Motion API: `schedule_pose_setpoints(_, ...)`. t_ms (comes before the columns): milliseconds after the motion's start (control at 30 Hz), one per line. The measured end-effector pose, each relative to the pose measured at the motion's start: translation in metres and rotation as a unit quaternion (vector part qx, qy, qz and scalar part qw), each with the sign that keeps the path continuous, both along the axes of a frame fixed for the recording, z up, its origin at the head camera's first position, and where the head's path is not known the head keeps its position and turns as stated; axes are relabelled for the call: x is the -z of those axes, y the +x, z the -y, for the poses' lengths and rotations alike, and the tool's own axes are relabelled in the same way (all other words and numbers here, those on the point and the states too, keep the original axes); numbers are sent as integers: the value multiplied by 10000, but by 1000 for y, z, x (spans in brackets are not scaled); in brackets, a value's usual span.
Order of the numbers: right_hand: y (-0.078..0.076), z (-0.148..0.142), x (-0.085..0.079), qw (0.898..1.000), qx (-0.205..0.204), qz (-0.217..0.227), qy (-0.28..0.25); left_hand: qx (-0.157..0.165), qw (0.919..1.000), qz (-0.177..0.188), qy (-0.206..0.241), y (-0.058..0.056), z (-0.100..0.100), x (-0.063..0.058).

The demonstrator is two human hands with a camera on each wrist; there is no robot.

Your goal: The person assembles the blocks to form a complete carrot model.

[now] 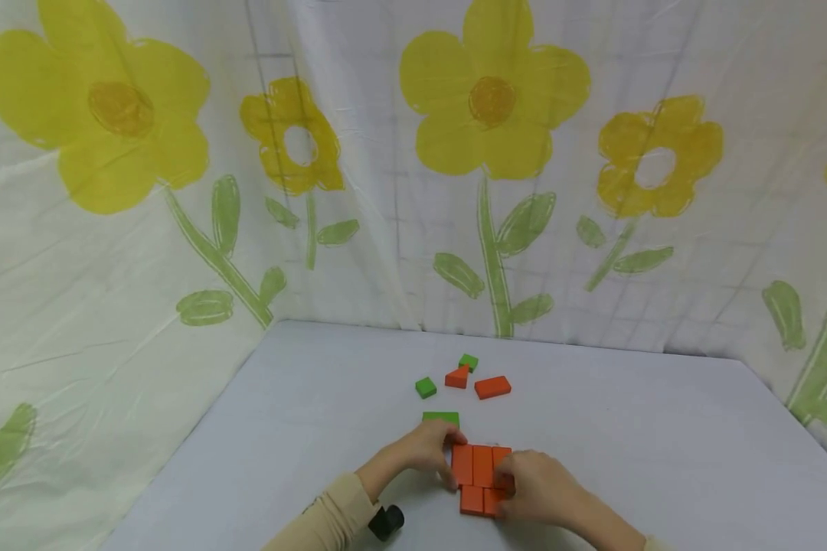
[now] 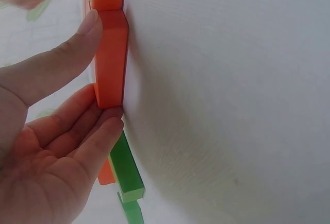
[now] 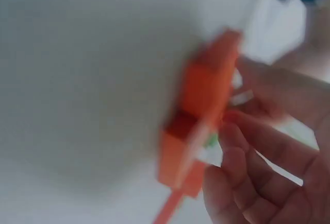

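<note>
Flat orange blocks (image 1: 482, 464) lie packed together on the white table, with two shorter ones (image 1: 472, 500) along the near side. My left hand (image 1: 429, 450) grips the leftmost orange block (image 2: 111, 62), thumb at its near end and fingertips at its far end. From the right, my right hand (image 1: 540, 486) bends its fingers and thumb over the right-hand orange blocks (image 3: 201, 92), partly hiding them; that wrist view is blurred. Just beyond the left fingers lies a long green block (image 2: 126, 170), partly covered in the head view.
Farther back on the table (image 1: 627, 428) sit two small green blocks (image 1: 425, 388), an orange triangular block (image 1: 458, 376) and an orange rectangular block (image 1: 492, 387). A black device (image 1: 387, 523) is at the left wrist. A flower-printed curtain (image 1: 372, 229) hangs behind the table.
</note>
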State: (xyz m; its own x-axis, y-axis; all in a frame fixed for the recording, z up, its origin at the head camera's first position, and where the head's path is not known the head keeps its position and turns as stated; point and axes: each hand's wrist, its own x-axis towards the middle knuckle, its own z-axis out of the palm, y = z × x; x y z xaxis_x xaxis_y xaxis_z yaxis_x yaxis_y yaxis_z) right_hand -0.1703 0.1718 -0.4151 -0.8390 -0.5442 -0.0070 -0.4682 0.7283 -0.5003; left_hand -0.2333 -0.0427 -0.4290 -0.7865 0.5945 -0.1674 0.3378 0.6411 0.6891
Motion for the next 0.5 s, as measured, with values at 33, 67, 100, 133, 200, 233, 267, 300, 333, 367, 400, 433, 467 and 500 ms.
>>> schedule_pose_setpoints(33,-6,-1,-3,10000,57,-29,-61,-11,10000,15,-5,0,0,0)
schedule_pose_setpoints(67,-13,-3,-5,9998,154,-81,-109,-19,10000,26,-16,0,-1,-1)
schedule_pose_setpoints(100,-21,-5,-7,9995,260,-157,-129,-21,10000,37,-17,0,-1,-1)
schedule_pose_setpoints(133,-30,-7,-8,9990,343,-281,-112,-19,10000,39,-32,0,-1,-2)
schedule_pose_setpoints(200,-49,-12,-8,9975,488,-515,23,-14,10000,67,-39,0,-2,-2)
schedule_pose_setpoints(233,-58,-14,-7,9965,510,-643,169,7,10000,65,-45,0,-2,-3)
schedule_pose_setpoints(267,-66,-16,-7,9955,507,-734,317,16,10000,72,-49,0,-2,-3)
schedule_pose_setpoints(300,-74,-19,-6,9947,480,-797,448,17,9999,82,-56,0,-2,-3)
schedule_pose_setpoints(333,-81,-20,-5,9945,455,-793,520,12,9999,88,-77,0,-2,-3)
schedule_pose_setpoints(367,-89,-22,-4,9943,414,-788,593,0,9999,101,-83,0,-2,-4)
schedule_pose_setpoints(400,-95,-23,-3,9942,393,-760,659,-9,9999,93,-97,0,-2,-4)
schedule_pose_setpoints(433,-101,-23,-2,9938,359,-754,735,-3,9999,73,-111,-1,-2,-4)
schedule_pose_setpoints(467,-105,-24,0,9938,364,-710,776,-7,9999,76,-114,-1,-2,-4)
schedule_pose_setpoints(500,-109,-24,1,9941,415,-608,791,6,9999,71,-111,-1,-3,-4)
